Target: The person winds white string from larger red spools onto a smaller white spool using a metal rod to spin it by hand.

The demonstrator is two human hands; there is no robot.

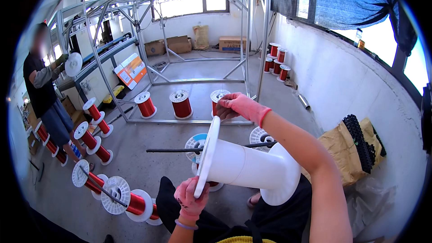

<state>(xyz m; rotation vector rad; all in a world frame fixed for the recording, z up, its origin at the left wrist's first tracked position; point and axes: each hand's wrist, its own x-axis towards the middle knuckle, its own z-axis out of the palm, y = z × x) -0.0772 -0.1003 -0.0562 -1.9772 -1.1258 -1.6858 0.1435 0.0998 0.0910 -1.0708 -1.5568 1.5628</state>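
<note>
A large bare white spool [229, 164] lies sideways over my lap, one flange toward the left and the other toward the right. My left hand [191, 196], in a pink glove, grips the lower rim of the left flange. At the top of that same flange is my right hand [230, 106], also in a pink glove with darkened fingertips. Its fingers are pinched together; whatever is between them is too small to make out. Behind the white spool runs a dark rod [171, 150], its middle hidden. Spools with white flanges [196, 142] stand on the floor beyond.
Red wire spools [181, 108] stand along the metal frame's base [193, 121]. More red spools [136, 203] lie at left, a rod [103, 190] across some. A co-worker [42, 76] at far left holds a white disc. Brown sacking [337, 153] lies by the right wall.
</note>
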